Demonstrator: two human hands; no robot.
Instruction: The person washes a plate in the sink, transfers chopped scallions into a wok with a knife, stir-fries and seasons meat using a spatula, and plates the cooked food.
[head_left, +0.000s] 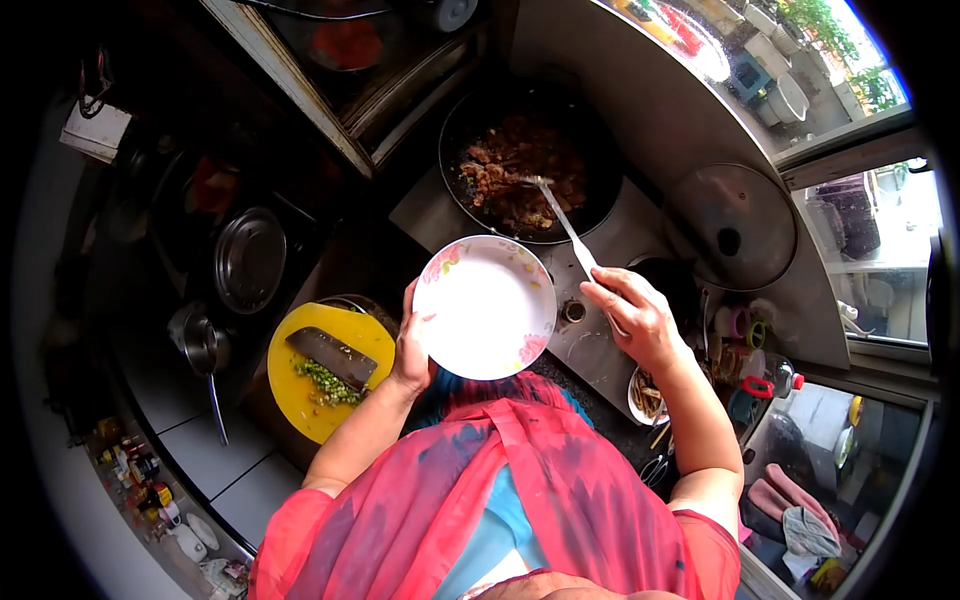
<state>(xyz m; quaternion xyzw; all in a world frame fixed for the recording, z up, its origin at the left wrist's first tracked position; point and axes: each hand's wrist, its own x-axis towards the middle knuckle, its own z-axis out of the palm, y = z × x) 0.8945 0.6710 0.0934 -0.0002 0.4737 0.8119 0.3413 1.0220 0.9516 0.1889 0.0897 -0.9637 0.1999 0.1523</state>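
My left hand [413, 345] grips the left rim of a white plate [485, 308] with pink flowers near its edge, held level in front of my chest. The plate bears nothing. In my right hand [638, 315] is the white handle of a spatula [566, 222], whose tip rests in the food. That food [515, 170], brown and chopped, lies in a dark wok [610, 205] beyond the plate. To the left, a cleaver [332, 357] lies on a round yellow cutting board [290, 395] beside chopped green pieces [325, 385].
A round lid [730, 225] leans against the wall right of the wok. Near my right forearm are a bowl of food strips [647, 396] and a small jar [573, 311]. A ladle [207, 355] and a metal lid [250, 260] hang at left. Windows line the right side.
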